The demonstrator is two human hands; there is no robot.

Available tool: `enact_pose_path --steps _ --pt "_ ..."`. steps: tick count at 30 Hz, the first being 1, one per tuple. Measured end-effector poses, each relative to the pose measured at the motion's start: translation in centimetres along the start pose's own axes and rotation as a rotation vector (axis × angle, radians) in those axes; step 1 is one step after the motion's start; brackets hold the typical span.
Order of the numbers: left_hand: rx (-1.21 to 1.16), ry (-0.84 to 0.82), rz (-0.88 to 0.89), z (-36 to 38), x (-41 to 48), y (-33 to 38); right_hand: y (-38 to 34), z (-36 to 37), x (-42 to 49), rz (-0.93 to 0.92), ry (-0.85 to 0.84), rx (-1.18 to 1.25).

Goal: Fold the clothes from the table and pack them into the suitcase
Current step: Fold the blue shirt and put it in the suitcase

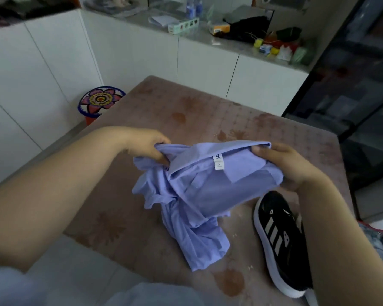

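Lilac shirt (208, 191) bunched, shape unclear; black shoe (279, 244) cropped.

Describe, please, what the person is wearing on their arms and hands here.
Both arms are bare: the left forearm and right forearm show no sleeves. The left hand and right hand wear no gloves, and no watch, ring or bracelet is visible.
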State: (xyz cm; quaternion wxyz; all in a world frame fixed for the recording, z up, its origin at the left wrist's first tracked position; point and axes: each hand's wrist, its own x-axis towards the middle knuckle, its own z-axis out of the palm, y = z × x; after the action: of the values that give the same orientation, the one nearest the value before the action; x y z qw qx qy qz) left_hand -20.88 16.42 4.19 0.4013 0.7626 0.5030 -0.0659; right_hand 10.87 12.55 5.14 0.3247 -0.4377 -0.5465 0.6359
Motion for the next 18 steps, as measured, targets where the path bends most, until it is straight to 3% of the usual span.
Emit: enact_pose_path --steps 5,8,10,13,15,18 --pt "-0.467 -0.158 0.039 -2.0 1.5 -1.4 0.0 -2.3 0.1 0.1 -0.016 0.251" --pt "-0.531 0.006 -0.084 -1.9 4.3 -1.8 2.1 -2.7 3.1 0.25 0.274 0.294" --pt "-0.475 0.277 -0.151 -1.4 7.1 -2.0 4.2 -2.8 5.5 0.254 0.471 0.206" --pt "-0.451 0.66 -0.299 -0.2 11.0 -3.6 8.3 -3.4 7.9 0.213 0.458 -0.092" --pt "-0.483 0.64 -0.329 1.0 12.4 -5.4 10.9 -3.7 8.0 0.29 0.392 -0.258" --pt "-0.281 0.455 -0.368 3.4 12.4 -7.7 14.4 -3.9 7.1 0.459 0.267 -0.552"
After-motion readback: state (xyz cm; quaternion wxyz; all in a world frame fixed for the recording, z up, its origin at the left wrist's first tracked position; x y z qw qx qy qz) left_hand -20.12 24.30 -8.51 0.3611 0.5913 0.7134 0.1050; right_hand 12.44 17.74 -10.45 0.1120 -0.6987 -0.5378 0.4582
